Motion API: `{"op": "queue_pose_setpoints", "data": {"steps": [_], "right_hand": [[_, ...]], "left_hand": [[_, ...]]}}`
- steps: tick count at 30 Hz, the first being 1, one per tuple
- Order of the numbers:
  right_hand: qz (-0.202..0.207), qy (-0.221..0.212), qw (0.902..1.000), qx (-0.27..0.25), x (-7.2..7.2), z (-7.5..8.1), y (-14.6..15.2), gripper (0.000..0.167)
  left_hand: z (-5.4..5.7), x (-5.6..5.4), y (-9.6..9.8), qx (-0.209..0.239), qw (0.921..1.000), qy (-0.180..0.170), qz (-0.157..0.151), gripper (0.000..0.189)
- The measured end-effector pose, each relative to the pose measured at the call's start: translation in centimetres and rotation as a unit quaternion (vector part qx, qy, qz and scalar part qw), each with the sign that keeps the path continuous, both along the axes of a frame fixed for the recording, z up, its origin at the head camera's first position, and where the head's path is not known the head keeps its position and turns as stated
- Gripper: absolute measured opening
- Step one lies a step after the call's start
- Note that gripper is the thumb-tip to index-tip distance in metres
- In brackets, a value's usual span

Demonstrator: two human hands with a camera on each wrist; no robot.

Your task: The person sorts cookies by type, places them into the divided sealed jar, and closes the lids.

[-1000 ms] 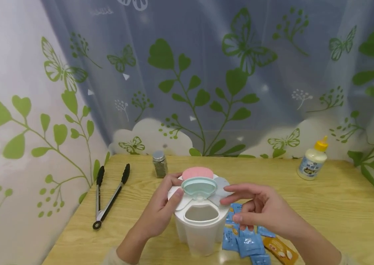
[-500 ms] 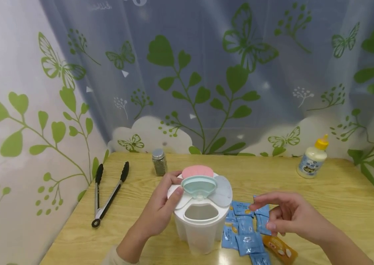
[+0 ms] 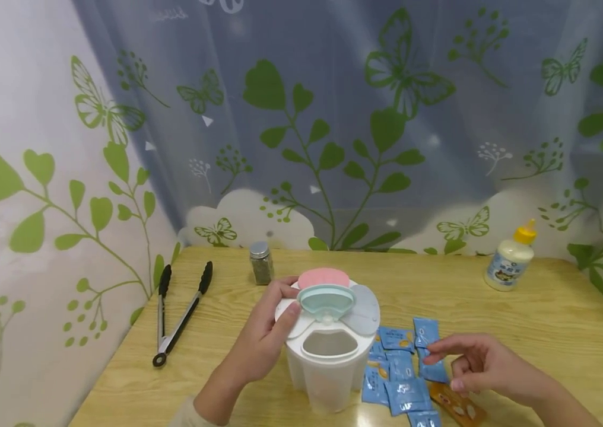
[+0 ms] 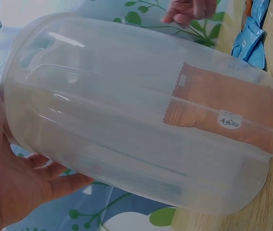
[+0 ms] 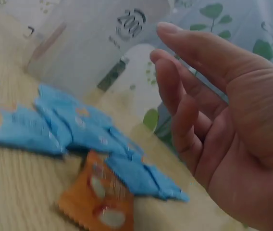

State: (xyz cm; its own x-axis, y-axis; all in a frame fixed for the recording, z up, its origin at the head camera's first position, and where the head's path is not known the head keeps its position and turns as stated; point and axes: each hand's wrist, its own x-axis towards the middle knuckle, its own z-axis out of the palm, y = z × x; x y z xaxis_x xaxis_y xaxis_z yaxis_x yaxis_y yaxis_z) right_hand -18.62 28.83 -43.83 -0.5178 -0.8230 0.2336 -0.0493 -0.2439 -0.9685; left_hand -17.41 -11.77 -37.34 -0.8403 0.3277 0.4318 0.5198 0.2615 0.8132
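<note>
Right hand (image 3: 485, 367): fingers loosely bent, holding nothing, near blue packets (image 3: 408, 396) and 1 orange packet (image 3: 457, 406). Left hand (image 3: 260, 344): grips container (image 3: 328, 385) at top, upright on table (image 3: 574, 344) beside blue packets; 1 orange-brown packet (image 4: 204, 94) apparently inside. Glass jar (image 3: 262, 268): behind container

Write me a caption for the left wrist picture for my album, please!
Held in the left grip, a see-through tub with an orange packet showing through, blue packets nearby.
</note>
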Motion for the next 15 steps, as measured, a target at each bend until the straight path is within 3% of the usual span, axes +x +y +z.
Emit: {"op": "queue_pose_setpoints", "data": {"steps": [6, 15], "right_hand": [[0.034, -0.055, 0.9974, 0.029, -0.3, -1.9, 1.6, 0.048], [0.041, -0.025, 0.9957, 0.080, -0.7, -4.1, 2.9, 0.050]], "left_hand": [[0.1, -0.1, 0.0, -0.001, 1.0000, 0.005, 0.000, 0.011], [0.2, -0.1, -0.1, -0.005, 0.9999, 0.011, 0.000, 0.010]]}}
